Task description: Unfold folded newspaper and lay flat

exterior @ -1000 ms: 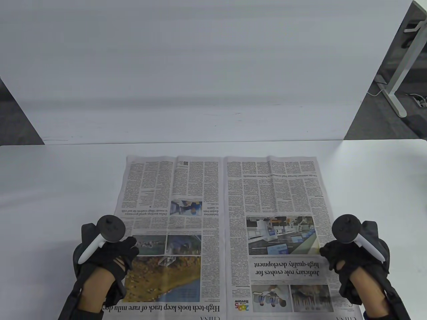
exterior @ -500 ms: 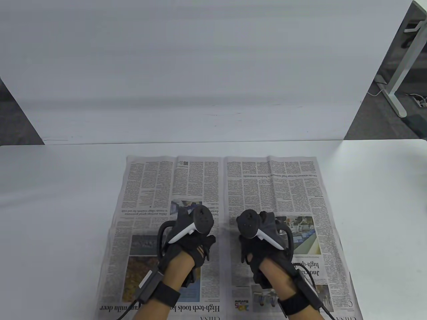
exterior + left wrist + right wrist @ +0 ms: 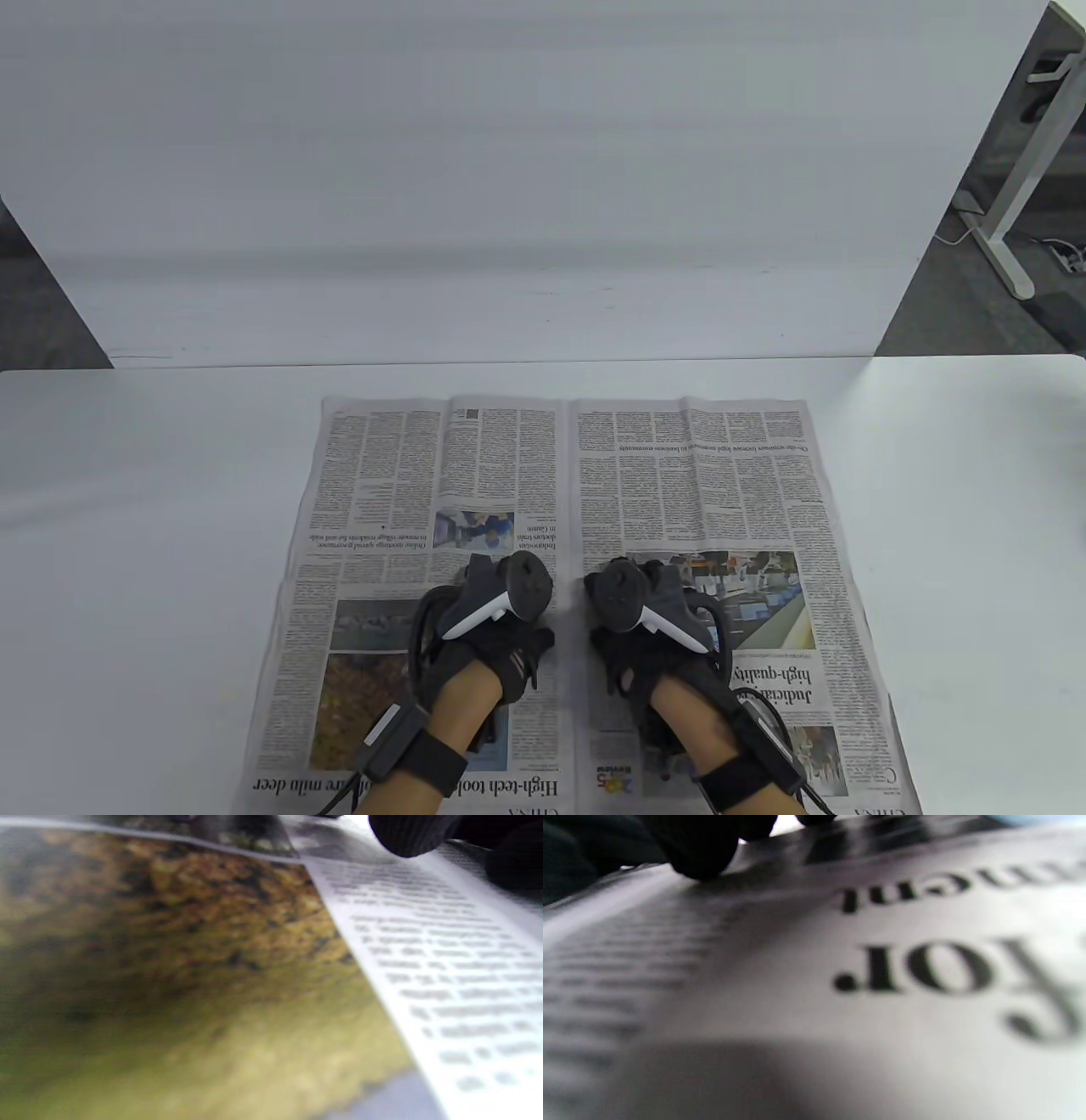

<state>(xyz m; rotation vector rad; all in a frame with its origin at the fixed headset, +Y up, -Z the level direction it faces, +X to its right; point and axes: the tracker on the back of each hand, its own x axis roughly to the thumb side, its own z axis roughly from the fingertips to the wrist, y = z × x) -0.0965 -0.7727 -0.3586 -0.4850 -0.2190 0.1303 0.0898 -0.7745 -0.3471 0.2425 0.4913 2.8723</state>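
Note:
The newspaper (image 3: 509, 475) lies spread open as a two-page sheet on the white table (image 3: 127, 509), its near edge at the view's bottom. My left hand (image 3: 509, 607) rests on the left page just beside the centre fold (image 3: 568, 492). My right hand (image 3: 624, 607) rests on the right page just across the fold. The trackers hide most of the fingers. In the left wrist view a gloved fingertip (image 3: 407, 836) touches the printed page (image 3: 424, 963). In the right wrist view a fingertip (image 3: 704, 857) touches the page (image 3: 882, 984) too. Neither hand grips anything.
A white panel (image 3: 509, 212) stands behind the table's far edge. A white desk leg (image 3: 1010, 212) and grey floor show at the top right. Bare table surface lies on both sides of the paper.
The hands moved from the paper's outer left and right edges inward to the centre fold, then slid a little toward me along it. The paper stays spread out.

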